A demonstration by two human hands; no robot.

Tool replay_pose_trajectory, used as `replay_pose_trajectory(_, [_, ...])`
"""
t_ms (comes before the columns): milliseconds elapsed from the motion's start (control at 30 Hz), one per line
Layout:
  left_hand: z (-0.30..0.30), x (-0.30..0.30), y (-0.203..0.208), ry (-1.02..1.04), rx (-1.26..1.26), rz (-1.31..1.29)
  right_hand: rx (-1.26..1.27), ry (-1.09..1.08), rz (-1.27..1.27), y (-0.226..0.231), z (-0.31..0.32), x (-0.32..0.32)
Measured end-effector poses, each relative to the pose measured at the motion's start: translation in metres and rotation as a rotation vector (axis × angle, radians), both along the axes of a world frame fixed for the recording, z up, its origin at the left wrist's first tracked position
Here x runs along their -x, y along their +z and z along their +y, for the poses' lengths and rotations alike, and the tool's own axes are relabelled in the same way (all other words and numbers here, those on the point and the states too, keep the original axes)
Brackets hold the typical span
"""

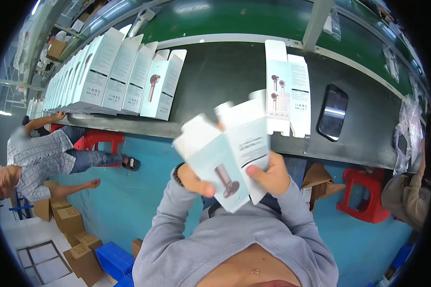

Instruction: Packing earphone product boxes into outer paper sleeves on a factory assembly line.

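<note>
Both my hands grip one pale blue and white cardboard box [218, 165], printed with a dark handheld device, in front of me off the table's near edge. Its end flaps stand out at the top, and it is slightly blurred. My left hand [194, 181] holds the lower left side with the thumb on the printed panel. At the right side my right hand [273, 174] presses its thumb on the white text panel. Fingers behind the box are mostly hidden. Another flat, unfolded carton [299, 91] lies on the dark table [220, 71] beyond my right hand.
A long row of upright boxes [115, 79] stands along the table's left. A black phone [333, 112] lies at the right, near plastic bags [407, 129]. Red stools [364, 196] stand on the floor. One person [48, 158] sits at left, another [407, 196] at far right.
</note>
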State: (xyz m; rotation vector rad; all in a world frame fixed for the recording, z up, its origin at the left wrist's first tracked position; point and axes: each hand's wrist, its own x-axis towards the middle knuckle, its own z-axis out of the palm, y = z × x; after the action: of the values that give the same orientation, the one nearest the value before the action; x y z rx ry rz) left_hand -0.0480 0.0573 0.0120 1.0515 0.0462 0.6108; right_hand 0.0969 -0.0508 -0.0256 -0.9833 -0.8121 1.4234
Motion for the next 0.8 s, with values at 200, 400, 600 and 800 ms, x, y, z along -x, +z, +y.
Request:
replay_pose_trajectory(200, [-0.002, -0.007, -0.014, 0.205, -0.066, 0.236, -0.234, -0.31, -0.062, -0.041, 0.0, -0.001])
replay_pose_trajectory(400, [-0.024, -0.011, -0.024, 0.417, -1.086, 0.493, -0.261, -0.411, -0.039, -0.025, -0.002, 0.022])
replay_pose_trajectory(600, [-0.009, -0.002, -0.018, 0.219, -1.296, 0.388, -0.254, -0.347, -0.158, -0.037, -0.009, 0.008])
replay_pose_trajectory(800, [-0.011, -0.013, -0.035, 0.351, -0.972, 0.165, -0.481, -0.415, -0.389, -0.025, -0.004, 0.011])
